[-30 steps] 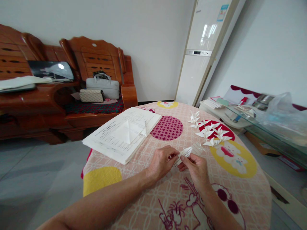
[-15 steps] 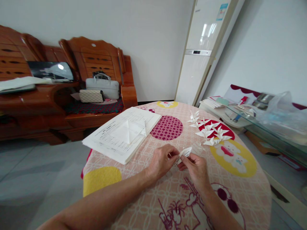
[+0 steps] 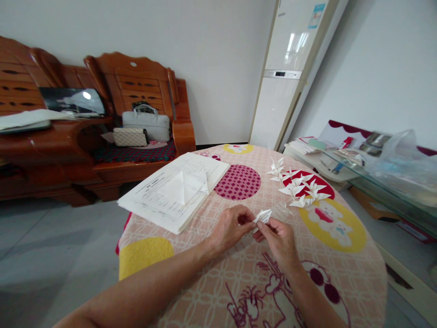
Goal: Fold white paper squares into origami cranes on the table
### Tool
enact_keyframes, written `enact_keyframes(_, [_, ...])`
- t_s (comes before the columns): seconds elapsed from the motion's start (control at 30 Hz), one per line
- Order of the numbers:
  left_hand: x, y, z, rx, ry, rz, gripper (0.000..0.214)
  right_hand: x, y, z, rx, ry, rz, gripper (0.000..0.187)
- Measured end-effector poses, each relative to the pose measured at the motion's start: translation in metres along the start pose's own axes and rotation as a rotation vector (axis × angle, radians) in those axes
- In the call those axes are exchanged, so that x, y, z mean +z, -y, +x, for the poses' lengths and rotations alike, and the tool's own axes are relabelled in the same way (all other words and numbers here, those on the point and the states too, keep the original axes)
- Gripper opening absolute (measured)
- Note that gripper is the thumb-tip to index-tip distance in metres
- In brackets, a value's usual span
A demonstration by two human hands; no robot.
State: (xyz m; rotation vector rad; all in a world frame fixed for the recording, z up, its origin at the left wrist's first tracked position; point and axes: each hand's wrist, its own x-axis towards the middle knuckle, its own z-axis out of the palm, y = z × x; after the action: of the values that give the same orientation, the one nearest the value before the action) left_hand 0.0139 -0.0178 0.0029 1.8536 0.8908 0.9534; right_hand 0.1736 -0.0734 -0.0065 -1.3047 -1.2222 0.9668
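A small piece of folded paper (image 3: 263,216), white with some print on it, is pinched between both hands just above the tablecloth. My left hand (image 3: 232,226) grips its left side with thumb and forefinger. On the lower right side, my right hand (image 3: 278,235) holds it with the thumb on top and the fingers curled beneath. Fingers cover part of the paper. Beyond my right hand lies a group of several white paper cranes (image 3: 297,186). To the left, creased paper pieces (image 3: 186,187) rest on a stack of printed sheets (image 3: 164,214).
The round table wears a pink patterned tablecloth (image 3: 205,282). At right stands a glass-shelved stand (image 3: 382,187) with a plastic bag (image 3: 396,157) and papers. A wooden chair (image 3: 136,82) holding bags is behind left; a tall white air conditioner (image 3: 278,91) stands at the back.
The folded paper has shifted slightly in my fingers, and its upper part looks narrower and more folded over. Both hands stay in nearly the same place.
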Motion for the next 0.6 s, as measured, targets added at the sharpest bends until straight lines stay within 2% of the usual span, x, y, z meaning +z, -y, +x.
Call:
enact_keyframes(0.23, [-0.0024, 0.0067, 0.0032, -0.042, 0.008, -0.090, 0.014, -0.0023, 0.0020, 0.0008, -0.011, 0.060, 0.037, 0.023])
enact_keyframes(0.43, [-0.0019, 0.0090, 0.0040, -0.068, 0.030, -0.215, 0.019, -0.0001, 0.0062, 0.0004, -0.029, -0.008, -0.003, 0.020])
enact_keyframes(0.6, [0.0000, 0.0049, 0.0021, -0.067, 0.045, -0.158, 0.017, 0.0015, 0.0038, -0.0007, -0.030, -0.032, -0.028, 0.022])
